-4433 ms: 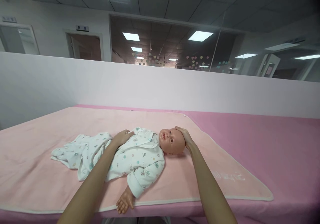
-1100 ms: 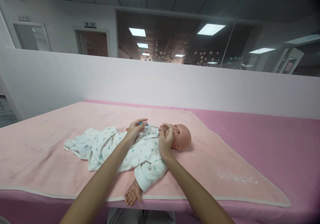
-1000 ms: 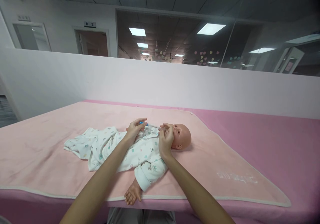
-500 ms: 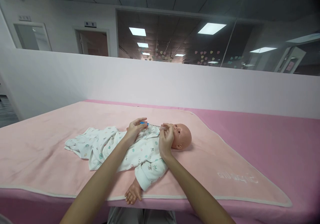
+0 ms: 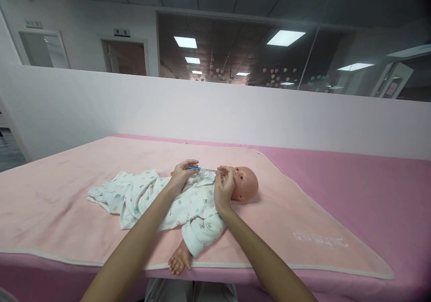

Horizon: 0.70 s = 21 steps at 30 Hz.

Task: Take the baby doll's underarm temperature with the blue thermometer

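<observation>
A thin glass thermometer (image 5: 206, 170) with a blue end is held nearly level between my two hands, above the chest of a baby doll (image 5: 247, 183). My left hand (image 5: 182, 175) pinches the blue end. My right hand (image 5: 224, 189) has its fingers curled around the other end, close to the doll's chin, and hides the tip. The doll lies on its back, head to the right, in a white patterned baby suit (image 5: 188, 205). One doll hand (image 5: 180, 259) sticks out of its sleeve near the front edge.
Under the doll a peach blanket (image 5: 286, 221) with white trim covers much of a pink padded table (image 5: 363, 190). A low white wall (image 5: 215, 113) rises behind it, with a large window (image 5: 235, 46) above. My arms reach in from the front.
The thermometer has turned slightly in my fingers; its blue end sits a little lower and its markings show more clearly. Both hands and the doll stay almost where they were.
</observation>
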Each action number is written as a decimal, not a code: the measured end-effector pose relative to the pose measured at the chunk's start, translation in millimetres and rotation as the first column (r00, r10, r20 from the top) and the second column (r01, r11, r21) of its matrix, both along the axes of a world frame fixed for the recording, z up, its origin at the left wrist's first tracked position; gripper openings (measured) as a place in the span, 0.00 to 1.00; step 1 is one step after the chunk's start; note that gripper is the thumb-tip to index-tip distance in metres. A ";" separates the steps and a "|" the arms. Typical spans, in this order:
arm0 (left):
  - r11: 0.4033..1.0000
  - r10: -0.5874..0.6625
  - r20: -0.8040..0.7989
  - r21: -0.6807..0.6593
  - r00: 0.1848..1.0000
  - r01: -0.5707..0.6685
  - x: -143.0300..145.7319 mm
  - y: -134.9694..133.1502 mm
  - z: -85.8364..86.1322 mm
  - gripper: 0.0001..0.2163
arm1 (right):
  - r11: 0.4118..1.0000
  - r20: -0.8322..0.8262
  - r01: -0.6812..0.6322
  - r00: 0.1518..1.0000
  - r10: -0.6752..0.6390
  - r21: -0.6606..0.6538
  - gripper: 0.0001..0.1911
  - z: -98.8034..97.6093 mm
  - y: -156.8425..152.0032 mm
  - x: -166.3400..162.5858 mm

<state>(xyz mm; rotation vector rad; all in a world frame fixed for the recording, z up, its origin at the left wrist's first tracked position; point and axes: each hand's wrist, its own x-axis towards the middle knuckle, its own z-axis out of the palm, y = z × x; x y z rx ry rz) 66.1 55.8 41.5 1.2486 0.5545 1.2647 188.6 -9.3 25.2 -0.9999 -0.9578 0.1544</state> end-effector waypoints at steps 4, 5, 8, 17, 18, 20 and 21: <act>1.000 -0.010 0.010 -0.017 1.000 0.010 0.5 -0.7 1.1 0.14 | 1.000 -0.009 -0.022 1.000 0.022 -0.002 0.08 -0.5 0.1 -0.1; 1.000 -0.013 0.010 -0.016 1.000 0.014 0.6 -1.1 1.5 0.14 | 1.000 -0.007 -0.023 1.000 0.023 -0.001 0.08 -0.6 0.3 -0.1; 0.999 -0.037 0.026 -0.023 0.999 0.038 0.6 -2.0 3.0 0.14 | 1.000 0.001 -0.014 1.000 0.014 0.008 0.07 -0.6 0.5 -0.1; 0.999 -0.020 0.003 -0.032 1.000 0.021 -1.2 -1.5 2.7 0.15 | 0.999 0.019 -0.001 1.000 0.000 0.049 0.07 0.6 -0.7 -0.2; 0.999 -0.026 -0.002 -0.032 1.000 0.026 -1.2 -1.2 2.3 0.15 | 0.999 0.019 -0.006 1.000 0.005 0.051 0.07 0.6 -0.7 -0.2; 0.999 -0.035 -0.008 -0.038 0.999 0.034 -1.0 -0.4 1.5 0.15 | 0.998 0.020 -0.007 1.000 0.006 0.056 0.07 0.6 -0.7 -0.3; 0.998 -0.038 -0.006 -0.042 0.999 0.037 -0.9 0.1 1.2 0.15 | 0.998 0.022 -0.006 1.000 0.004 0.058 0.07 0.6 -0.7 -0.3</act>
